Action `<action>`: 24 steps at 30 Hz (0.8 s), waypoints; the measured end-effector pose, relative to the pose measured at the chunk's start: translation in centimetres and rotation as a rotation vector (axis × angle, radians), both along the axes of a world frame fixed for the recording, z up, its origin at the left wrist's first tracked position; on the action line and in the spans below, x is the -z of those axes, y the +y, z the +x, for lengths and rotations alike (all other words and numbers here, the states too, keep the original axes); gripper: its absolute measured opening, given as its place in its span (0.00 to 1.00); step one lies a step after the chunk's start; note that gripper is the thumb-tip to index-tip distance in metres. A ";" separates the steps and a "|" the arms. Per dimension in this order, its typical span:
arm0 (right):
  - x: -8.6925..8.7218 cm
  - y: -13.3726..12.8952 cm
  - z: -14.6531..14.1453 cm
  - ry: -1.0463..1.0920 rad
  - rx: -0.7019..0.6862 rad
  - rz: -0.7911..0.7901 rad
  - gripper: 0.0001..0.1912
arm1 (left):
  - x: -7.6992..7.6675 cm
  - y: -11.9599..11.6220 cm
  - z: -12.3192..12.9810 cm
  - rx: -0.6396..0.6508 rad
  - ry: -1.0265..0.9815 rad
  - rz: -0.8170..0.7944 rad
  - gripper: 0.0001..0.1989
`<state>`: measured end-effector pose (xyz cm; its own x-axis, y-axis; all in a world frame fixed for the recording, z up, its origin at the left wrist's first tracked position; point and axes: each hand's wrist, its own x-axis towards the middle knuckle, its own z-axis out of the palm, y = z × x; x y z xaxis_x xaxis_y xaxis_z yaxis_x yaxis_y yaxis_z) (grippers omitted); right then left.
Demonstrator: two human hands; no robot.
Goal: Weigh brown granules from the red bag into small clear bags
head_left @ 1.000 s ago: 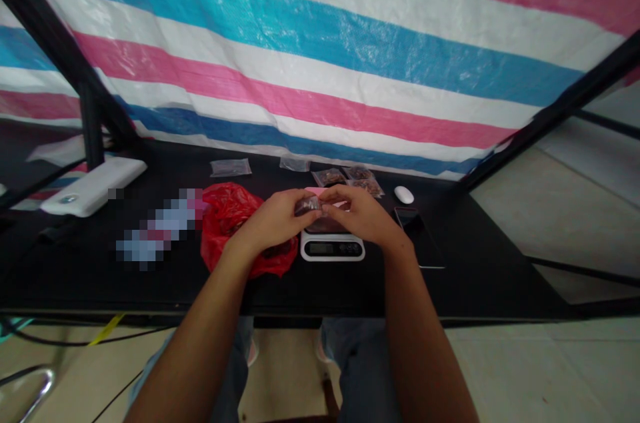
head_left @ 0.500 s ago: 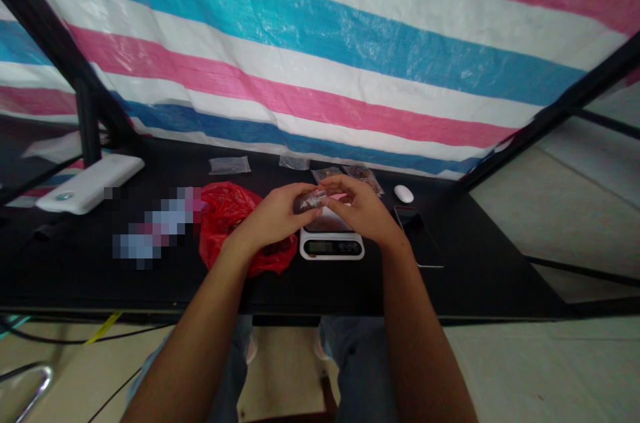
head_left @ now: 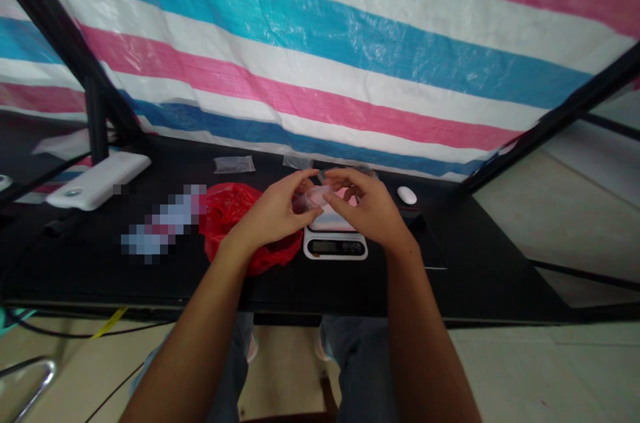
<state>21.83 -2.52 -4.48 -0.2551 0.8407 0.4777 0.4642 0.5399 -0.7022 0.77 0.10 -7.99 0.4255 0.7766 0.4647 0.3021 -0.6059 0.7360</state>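
Observation:
A small clear plastic bag (head_left: 316, 196) is pinched between my left hand (head_left: 280, 210) and my right hand (head_left: 361, 203), above a white digital scale (head_left: 335, 247). What the bag holds is too blurred to tell. Something pale and pink lies on the scale's top, partly hidden by my right hand. Left of the scale, a crumpled red plastic bag (head_left: 225, 210) sits open, partly under my left forearm. Behind my right hand, a filled clear bag (head_left: 367, 171) shows only in part.
Flat clear bags (head_left: 234, 164) (head_left: 298, 161) lie near the back edge. To the right are a white mouse (head_left: 407, 195) and a dark phone (head_left: 427, 243). At the left stand a white device (head_left: 100, 180) and a black frame post (head_left: 97, 116).
The small bag between my hands has turned and looks paler and more spread. My right hand has shifted slightly and hides more of the filled bags behind it.

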 end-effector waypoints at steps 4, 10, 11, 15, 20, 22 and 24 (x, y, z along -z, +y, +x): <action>-0.8 -0.9 0.7 -0.128 -0.035 -0.104 0.22 | 0.0 0.0 -0.3 -0.013 0.027 0.015 0.31; 0.1 -0.5 2.1 -0.157 0.000 -0.142 0.34 | 0.1 0.0 -0.6 -0.058 0.039 -0.005 0.30; 0.5 -0.2 2.4 -0.165 0.017 -0.134 0.35 | 0.1 0.1 -0.7 -0.064 0.029 -0.011 0.29; 2.1 0.9 2.7 -0.292 0.079 -0.175 0.30 | 0.1 0.2 -0.9 -0.073 0.011 -0.023 0.30; 0.8 -0.3 1.9 -0.366 0.133 -0.081 0.22 | 0.1 0.1 -1.3 -0.095 0.026 -0.015 0.30; -0.4 -1.5 1.2 -0.411 0.131 -0.083 0.11 | 0.1 0.1 -1.4 -0.107 0.030 -0.011 0.30; -1.1 -2.6 0.1 -0.502 0.109 -0.214 0.05 | 0.1 0.1 -1.5 -0.116 0.031 -0.013 0.30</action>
